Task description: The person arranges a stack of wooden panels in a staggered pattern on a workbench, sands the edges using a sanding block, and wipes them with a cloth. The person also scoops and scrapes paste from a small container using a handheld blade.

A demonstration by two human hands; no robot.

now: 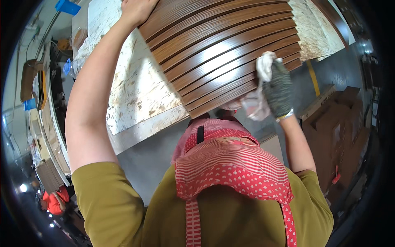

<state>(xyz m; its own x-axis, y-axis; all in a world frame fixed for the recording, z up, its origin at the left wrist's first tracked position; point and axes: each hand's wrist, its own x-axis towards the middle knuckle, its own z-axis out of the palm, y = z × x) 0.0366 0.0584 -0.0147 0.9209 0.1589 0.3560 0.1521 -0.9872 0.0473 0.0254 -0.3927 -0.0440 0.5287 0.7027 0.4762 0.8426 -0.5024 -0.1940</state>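
Note:
A brown slatted wood-grain panel (197, 61) lies slanted over the worktable, its near corner jutting past the table's front edge. At its upper left edge is my bare left hand (139, 10), gripping the panel's side; the top of the frame cuts off part of the fingers. My right hand (278, 88), in a dark grey-green glove, closes on a crumpled white cloth (266, 66). The cloth touches the slats near the panel's right end, and a loose part of it hangs below. Light glares off the middle slats.
Brown stains cover the white worktable top (140, 82). Brown cardboard (339, 127) is stacked on the floor to the right, near a yellow floor line (313, 78). Shelving with boxes (51, 123) stands at the left. A person in red (55, 201) is at the far lower left.

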